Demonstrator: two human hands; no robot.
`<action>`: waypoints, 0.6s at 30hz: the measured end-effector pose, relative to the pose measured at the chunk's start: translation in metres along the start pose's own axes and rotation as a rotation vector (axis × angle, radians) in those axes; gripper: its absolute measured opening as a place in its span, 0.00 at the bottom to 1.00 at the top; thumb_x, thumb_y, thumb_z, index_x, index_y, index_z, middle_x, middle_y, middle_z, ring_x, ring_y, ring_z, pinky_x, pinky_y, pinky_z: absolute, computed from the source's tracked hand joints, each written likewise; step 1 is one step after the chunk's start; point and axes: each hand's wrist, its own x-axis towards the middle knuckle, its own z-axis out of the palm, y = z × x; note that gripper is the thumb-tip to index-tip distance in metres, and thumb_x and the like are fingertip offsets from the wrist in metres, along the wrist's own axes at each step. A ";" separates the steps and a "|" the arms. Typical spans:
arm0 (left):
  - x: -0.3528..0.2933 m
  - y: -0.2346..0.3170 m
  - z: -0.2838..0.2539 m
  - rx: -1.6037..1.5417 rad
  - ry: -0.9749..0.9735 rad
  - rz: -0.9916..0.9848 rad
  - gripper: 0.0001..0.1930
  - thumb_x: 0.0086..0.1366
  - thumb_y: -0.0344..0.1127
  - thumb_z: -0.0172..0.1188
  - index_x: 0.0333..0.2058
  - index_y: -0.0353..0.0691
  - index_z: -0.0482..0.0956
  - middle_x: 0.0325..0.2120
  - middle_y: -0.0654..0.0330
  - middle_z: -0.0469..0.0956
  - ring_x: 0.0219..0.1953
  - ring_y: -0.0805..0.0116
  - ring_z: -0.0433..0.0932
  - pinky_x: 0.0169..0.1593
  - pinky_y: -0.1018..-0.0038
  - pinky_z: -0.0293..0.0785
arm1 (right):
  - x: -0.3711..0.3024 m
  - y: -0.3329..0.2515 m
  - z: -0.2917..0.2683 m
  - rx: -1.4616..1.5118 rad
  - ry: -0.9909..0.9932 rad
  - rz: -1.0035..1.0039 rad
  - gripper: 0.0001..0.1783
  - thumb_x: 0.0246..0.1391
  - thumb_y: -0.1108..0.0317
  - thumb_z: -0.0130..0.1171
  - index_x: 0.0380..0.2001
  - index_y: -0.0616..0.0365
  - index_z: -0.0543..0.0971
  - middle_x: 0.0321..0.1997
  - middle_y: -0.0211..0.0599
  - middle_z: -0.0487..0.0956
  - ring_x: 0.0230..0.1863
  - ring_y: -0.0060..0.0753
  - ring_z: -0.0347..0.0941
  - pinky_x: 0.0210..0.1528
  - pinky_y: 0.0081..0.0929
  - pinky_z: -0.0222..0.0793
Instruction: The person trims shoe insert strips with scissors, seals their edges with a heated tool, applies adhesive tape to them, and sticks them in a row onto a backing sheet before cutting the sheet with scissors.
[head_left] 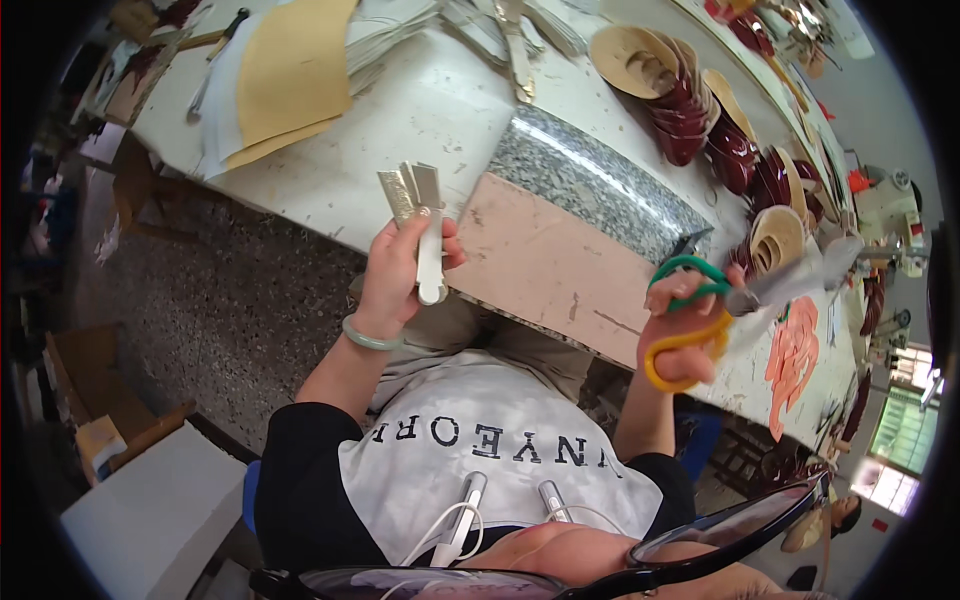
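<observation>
My left hand (392, 268) is closed round a few narrow strips (431, 255), held upright in front of my body at the table's near edge. One strip is white with a rounded lower end; the others have a silvery, glittery face. On the right, my right hand (672, 325) grips a pair of scissors (690, 263) by its loops, one green and one yellow. The metal blades point right and are blurred by motion. Below and between my hands lies a pinkish-tan board (560, 265), with a speckled grey stone slab (600, 180) along its far side.
Several dark red shoe parts with beige insides (680, 120) are stacked at the far right. Coral-coloured strips (797, 355) lie in a heap at right. Yellow and white sheets (290, 75) cover the far left, near a hammer (225, 40). Bundled pale strips (480, 30) lie farther back.
</observation>
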 end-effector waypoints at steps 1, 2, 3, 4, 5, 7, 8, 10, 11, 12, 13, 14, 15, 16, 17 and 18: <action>-0.002 0.004 -0.008 -0.010 0.009 0.013 0.14 0.74 0.38 0.49 0.46 0.33 0.73 0.34 0.57 0.78 0.27 0.73 0.77 0.35 0.71 0.83 | 0.005 0.001 -0.004 -0.115 -0.093 0.103 0.67 0.32 0.23 0.69 0.69 0.53 0.59 0.46 0.36 0.75 0.36 0.27 0.68 0.34 0.25 0.65; -0.003 0.008 -0.019 -0.067 -0.006 0.081 0.14 0.74 0.39 0.48 0.46 0.33 0.73 0.35 0.56 0.77 0.27 0.74 0.75 0.35 0.71 0.81 | 0.003 -0.002 0.002 -0.436 -0.192 0.285 0.62 0.33 0.31 0.74 0.67 0.57 0.65 0.47 0.33 0.76 0.37 0.28 0.69 0.35 0.25 0.66; -0.004 0.012 -0.029 -0.115 -0.021 0.150 0.14 0.74 0.40 0.48 0.46 0.33 0.72 0.36 0.55 0.77 0.27 0.75 0.74 0.34 0.72 0.79 | 0.022 -0.003 0.019 -0.719 -0.496 0.216 0.54 0.35 0.42 0.77 0.64 0.58 0.69 0.46 0.33 0.77 0.41 0.29 0.72 0.39 0.28 0.68; -0.005 0.013 -0.044 -0.166 -0.051 0.195 0.16 0.75 0.41 0.47 0.47 0.33 0.72 0.36 0.55 0.77 0.26 0.77 0.70 0.33 0.75 0.74 | 0.029 -0.003 0.042 -0.823 -0.645 0.200 0.50 0.37 0.46 0.77 0.63 0.57 0.71 0.46 0.34 0.77 0.42 0.32 0.73 0.41 0.30 0.69; -0.005 0.017 -0.052 -0.177 -0.040 0.208 0.16 0.75 0.41 0.47 0.47 0.33 0.72 0.36 0.55 0.77 0.26 0.77 0.70 0.33 0.75 0.74 | 0.033 0.000 0.063 -0.938 -0.790 0.177 0.47 0.38 0.50 0.77 0.62 0.56 0.73 0.47 0.35 0.77 0.44 0.35 0.74 0.43 0.33 0.70; -0.012 0.022 -0.067 -0.219 -0.092 0.291 0.14 0.75 0.42 0.49 0.48 0.38 0.71 0.37 0.57 0.76 0.27 0.80 0.68 0.32 0.79 0.70 | 0.035 0.015 0.083 -1.022 -0.904 0.051 0.45 0.38 0.53 0.77 0.61 0.54 0.73 0.46 0.37 0.76 0.45 0.38 0.75 0.44 0.34 0.71; -0.016 0.023 -0.072 -0.230 -0.075 0.305 0.14 0.75 0.42 0.49 0.48 0.38 0.71 0.37 0.57 0.76 0.27 0.80 0.68 0.32 0.79 0.70 | 0.037 0.021 0.091 -1.109 -0.989 -0.071 0.43 0.39 0.55 0.77 0.61 0.51 0.74 0.46 0.38 0.76 0.46 0.41 0.75 0.44 0.35 0.71; -0.020 0.024 -0.082 -0.056 -0.033 0.300 0.12 0.71 0.37 0.55 0.46 0.35 0.72 0.33 0.60 0.75 0.25 0.80 0.67 0.29 0.79 0.68 | 0.043 0.027 0.107 -1.098 -1.039 -0.180 0.43 0.38 0.55 0.76 0.61 0.48 0.74 0.42 0.35 0.75 0.43 0.40 0.74 0.42 0.34 0.70; -0.022 0.024 -0.086 0.032 -0.012 0.292 0.11 0.70 0.34 0.58 0.44 0.33 0.73 0.31 0.61 0.75 0.25 0.80 0.67 0.28 0.79 0.67 | 0.045 0.029 0.115 -1.097 -1.064 -0.277 0.43 0.37 0.54 0.75 0.61 0.45 0.74 0.38 0.33 0.73 0.41 0.39 0.73 0.40 0.34 0.69; -0.024 0.023 -0.090 -0.048 0.009 0.231 0.13 0.65 0.29 0.63 0.46 0.33 0.74 0.29 0.63 0.75 0.23 0.81 0.66 0.26 0.82 0.64 | 0.046 0.028 0.123 -1.082 -1.082 -0.283 0.43 0.37 0.54 0.75 0.61 0.45 0.74 0.38 0.33 0.73 0.41 0.39 0.73 0.40 0.34 0.69; -0.028 0.023 -0.092 -0.056 0.026 0.238 0.13 0.65 0.29 0.63 0.46 0.33 0.74 0.29 0.63 0.75 0.23 0.81 0.66 0.26 0.82 0.64 | 0.047 0.026 0.131 -1.085 -1.121 -0.313 0.43 0.36 0.55 0.75 0.61 0.45 0.74 0.38 0.32 0.73 0.41 0.38 0.72 0.40 0.35 0.69; -0.032 0.025 -0.093 -0.049 0.042 0.244 0.15 0.65 0.29 0.63 0.48 0.33 0.74 0.29 0.64 0.75 0.22 0.81 0.65 0.25 0.82 0.63 | 0.046 0.026 0.138 -1.088 -1.158 -0.342 0.43 0.36 0.57 0.75 0.61 0.44 0.74 0.39 0.32 0.73 0.41 0.38 0.72 0.40 0.35 0.69; -0.034 0.027 -0.095 -0.041 0.050 0.248 0.17 0.64 0.28 0.63 0.51 0.33 0.74 0.28 0.64 0.75 0.21 0.81 0.65 0.24 0.82 0.63 | 0.047 0.028 0.142 -1.080 -1.167 -0.346 0.43 0.36 0.57 0.75 0.61 0.44 0.74 0.39 0.32 0.73 0.41 0.38 0.72 0.40 0.35 0.69; -0.033 0.026 -0.101 -0.112 0.133 0.262 0.20 0.63 0.26 0.64 0.54 0.33 0.74 0.29 0.65 0.75 0.20 0.82 0.63 0.23 0.83 0.61 | 0.048 0.030 0.144 -1.078 -1.196 -0.359 0.43 0.36 0.57 0.75 0.61 0.44 0.74 0.38 0.32 0.73 0.41 0.39 0.72 0.40 0.34 0.69; -0.034 0.027 -0.107 -0.116 0.144 0.266 0.20 0.63 0.26 0.64 0.54 0.33 0.74 0.29 0.65 0.75 0.20 0.82 0.63 0.23 0.83 0.61 | 0.050 0.032 0.146 -1.075 -1.224 -0.374 0.43 0.36 0.57 0.74 0.61 0.44 0.74 0.38 0.32 0.73 0.40 0.40 0.72 0.40 0.34 0.69; -0.034 0.030 -0.113 -0.030 0.276 0.376 0.19 0.63 0.27 0.65 0.53 0.33 0.75 0.28 0.66 0.75 0.21 0.83 0.65 0.23 0.83 0.61 | 0.056 0.037 0.145 -1.068 -1.230 -0.379 0.43 0.36 0.57 0.74 0.61 0.44 0.74 0.38 0.32 0.73 0.40 0.40 0.72 0.40 0.34 0.69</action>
